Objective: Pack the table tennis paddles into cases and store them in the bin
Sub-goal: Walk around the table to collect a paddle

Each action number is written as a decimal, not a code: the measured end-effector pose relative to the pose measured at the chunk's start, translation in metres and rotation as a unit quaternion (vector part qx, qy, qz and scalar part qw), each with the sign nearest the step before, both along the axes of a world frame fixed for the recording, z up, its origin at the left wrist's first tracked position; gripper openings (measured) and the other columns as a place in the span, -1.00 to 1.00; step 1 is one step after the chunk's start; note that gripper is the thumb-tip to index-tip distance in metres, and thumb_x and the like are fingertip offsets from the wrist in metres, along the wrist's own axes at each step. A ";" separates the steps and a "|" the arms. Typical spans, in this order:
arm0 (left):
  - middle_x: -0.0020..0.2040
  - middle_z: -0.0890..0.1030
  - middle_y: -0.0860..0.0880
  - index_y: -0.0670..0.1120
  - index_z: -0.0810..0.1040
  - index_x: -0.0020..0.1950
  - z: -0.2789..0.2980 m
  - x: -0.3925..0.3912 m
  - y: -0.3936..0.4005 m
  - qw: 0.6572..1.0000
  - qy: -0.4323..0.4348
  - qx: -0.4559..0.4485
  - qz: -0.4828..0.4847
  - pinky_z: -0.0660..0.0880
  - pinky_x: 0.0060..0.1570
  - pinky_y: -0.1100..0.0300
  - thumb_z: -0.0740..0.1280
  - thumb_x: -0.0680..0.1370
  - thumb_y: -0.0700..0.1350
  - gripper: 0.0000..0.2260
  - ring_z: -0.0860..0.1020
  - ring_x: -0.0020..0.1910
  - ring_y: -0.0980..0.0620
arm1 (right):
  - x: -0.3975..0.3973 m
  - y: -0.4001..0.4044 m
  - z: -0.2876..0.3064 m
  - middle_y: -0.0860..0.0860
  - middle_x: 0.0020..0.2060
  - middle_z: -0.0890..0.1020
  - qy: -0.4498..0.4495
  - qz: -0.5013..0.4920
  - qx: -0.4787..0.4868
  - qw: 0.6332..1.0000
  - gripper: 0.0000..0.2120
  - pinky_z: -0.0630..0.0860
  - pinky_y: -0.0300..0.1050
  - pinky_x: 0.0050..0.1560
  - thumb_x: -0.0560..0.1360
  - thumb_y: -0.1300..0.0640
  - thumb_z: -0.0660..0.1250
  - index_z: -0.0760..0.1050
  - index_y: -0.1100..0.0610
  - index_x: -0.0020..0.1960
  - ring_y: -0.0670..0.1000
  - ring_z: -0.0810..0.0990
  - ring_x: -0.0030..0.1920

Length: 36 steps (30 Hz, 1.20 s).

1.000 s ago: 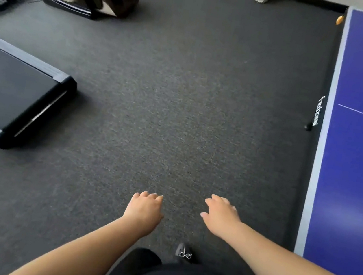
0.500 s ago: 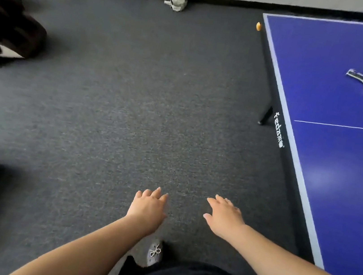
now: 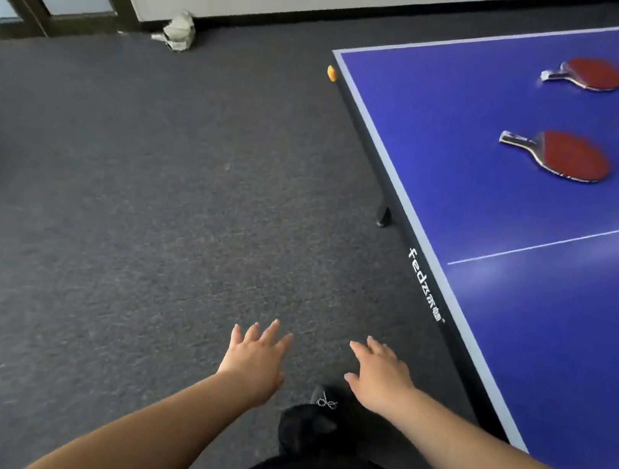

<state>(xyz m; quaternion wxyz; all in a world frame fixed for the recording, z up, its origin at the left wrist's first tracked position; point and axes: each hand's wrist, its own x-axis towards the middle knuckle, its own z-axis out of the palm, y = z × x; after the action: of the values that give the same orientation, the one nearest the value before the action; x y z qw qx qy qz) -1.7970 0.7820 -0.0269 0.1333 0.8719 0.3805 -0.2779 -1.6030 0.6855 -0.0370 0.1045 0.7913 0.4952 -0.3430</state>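
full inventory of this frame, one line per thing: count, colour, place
paddles: 2, red faces, on the table, far one, near one, handles pointing left
table: 1, blue with white lines, right side
ball: 1, orange, by the table's far left corner
crumpled bundle: 1, pale grey, on the floor by the wall
carpet: dark grey, floor
shoe: 1, black, between the hands
left hand: open, empty, over the carpet
right hand: open, empty, beside the table edge

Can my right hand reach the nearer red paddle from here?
Probably not yet. The right hand hangs open over the carpet, off the table's edge, and the nearer paddle lies well up the table. Nothing blocks it; step closer.
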 end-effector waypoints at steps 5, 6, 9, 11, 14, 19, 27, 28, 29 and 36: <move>0.59 0.10 -0.05 0.02 0.03 0.58 0.011 0.039 0.084 1.000 -0.024 0.007 -0.013 -0.07 0.51 -0.17 0.19 0.61 0.11 -0.39 0.03 0.56 -0.11 | 0.034 0.074 0.008 0.07 0.55 0.08 -0.004 -0.009 0.011 1.000 -0.42 0.18 0.15 0.45 0.58 -0.09 0.19 0.10 0.00 0.54 0.15 0.07 0.53; 0.58 0.12 -0.04 0.01 0.04 0.58 0.012 0.045 0.100 0.999 -0.029 0.006 -0.011 -0.07 0.51 -0.15 0.19 0.61 0.10 -0.40 0.05 0.56 -0.10 | 0.039 0.088 0.009 0.07 0.55 0.09 -0.001 -0.010 0.014 1.000 -0.42 0.18 0.16 0.45 0.58 -0.09 0.18 0.10 0.01 0.54 0.15 0.07 0.53; 0.57 0.16 -0.03 0.00 0.07 0.58 0.014 0.055 0.141 0.999 -0.035 0.002 -0.009 -0.06 0.53 -0.10 0.19 0.61 0.10 -0.41 0.08 0.55 -0.08 | 0.047 0.127 0.011 0.06 0.55 0.11 0.003 -0.024 0.018 1.000 -0.42 0.18 0.16 0.45 0.58 -0.09 0.19 0.11 0.00 0.53 0.15 0.10 0.52; 0.55 0.21 -0.02 0.01 0.12 0.56 0.011 0.058 0.170 0.999 -0.032 0.001 -0.020 -0.04 0.53 -0.08 0.20 0.60 0.10 -0.43 0.12 0.54 -0.08 | 0.048 0.150 0.011 0.06 0.54 0.13 0.008 -0.042 0.019 0.999 -0.43 0.20 0.15 0.44 0.58 -0.09 0.19 0.13 0.00 0.53 0.14 0.12 0.51; 0.52 0.27 -0.03 0.00 0.20 0.53 0.007 0.061 0.220 0.999 -0.027 0.001 -0.047 0.01 0.51 -0.06 0.22 0.59 0.10 -0.46 0.18 0.51 -0.08 | 0.047 0.187 0.006 0.05 0.54 0.15 0.013 -0.074 0.017 0.997 -0.44 0.20 0.13 0.44 0.58 -0.09 0.18 0.14 0.00 0.52 0.12 0.14 0.51; 0.49 0.32 -0.04 -0.03 0.20 0.53 0.010 0.073 0.308 0.992 -0.018 0.007 -0.126 0.05 0.49 -0.02 0.21 0.60 0.10 -0.46 0.24 0.48 -0.09 | 0.044 0.247 0.004 0.04 0.51 0.22 0.018 -0.172 0.026 0.985 -0.46 0.23 0.10 0.43 0.59 -0.08 0.17 0.16 0.02 0.52 0.10 0.20 0.48; 0.41 0.43 -0.09 -0.05 0.28 0.47 0.016 0.119 0.410 0.974 0.003 0.011 -0.226 0.22 0.42 -0.01 0.20 0.60 0.08 -0.53 0.35 0.41 -0.12 | 0.054 0.309 0.005 0.02 0.48 0.26 0.039 -0.330 0.064 0.941 -0.46 0.27 0.07 0.41 0.59 -0.07 0.19 0.17 0.02 0.51 0.09 0.24 0.46; 0.42 0.42 -0.09 -0.05 0.27 0.48 0.015 0.129 0.418 0.971 0.005 0.012 -0.241 0.23 0.42 0.00 0.20 0.60 0.08 -0.52 0.35 0.41 -0.12 | 0.060 0.314 0.005 0.02 0.48 0.27 0.041 -0.345 0.071 0.935 -0.46 0.27 0.09 0.41 0.59 -0.07 0.19 0.17 0.02 0.51 0.09 0.24 0.46; 0.43 0.41 -0.09 -0.05 0.25 0.50 0.014 0.139 0.425 0.968 0.009 0.010 -0.252 0.23 0.42 0.00 0.19 0.61 0.08 -0.51 0.34 0.42 -0.12 | 0.066 0.319 0.007 0.03 0.48 0.27 0.044 -0.360 0.078 0.929 -0.46 0.28 0.10 0.40 0.59 -0.06 0.20 0.18 0.02 0.51 0.10 0.25 0.46; 0.33 0.49 -0.11 -0.08 0.37 0.38 0.019 0.248 0.456 0.953 -0.014 0.001 -0.302 0.40 0.25 0.02 0.13 0.63 0.07 -0.62 0.44 0.30 -0.15 | 0.143 0.351 0.020 0.06 0.30 0.50 0.055 -0.423 0.154 0.891 -0.56 0.42 -0.01 0.27 0.59 -0.02 0.20 0.31 0.05 0.43 0.07 0.48 0.28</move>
<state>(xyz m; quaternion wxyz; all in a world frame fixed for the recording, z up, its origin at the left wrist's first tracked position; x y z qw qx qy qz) -1.5486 1.2377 -0.0080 0.0477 0.9501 0.0980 -0.2922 -1.4602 1.0364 -0.0171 -0.2013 0.9119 0.1649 -0.3174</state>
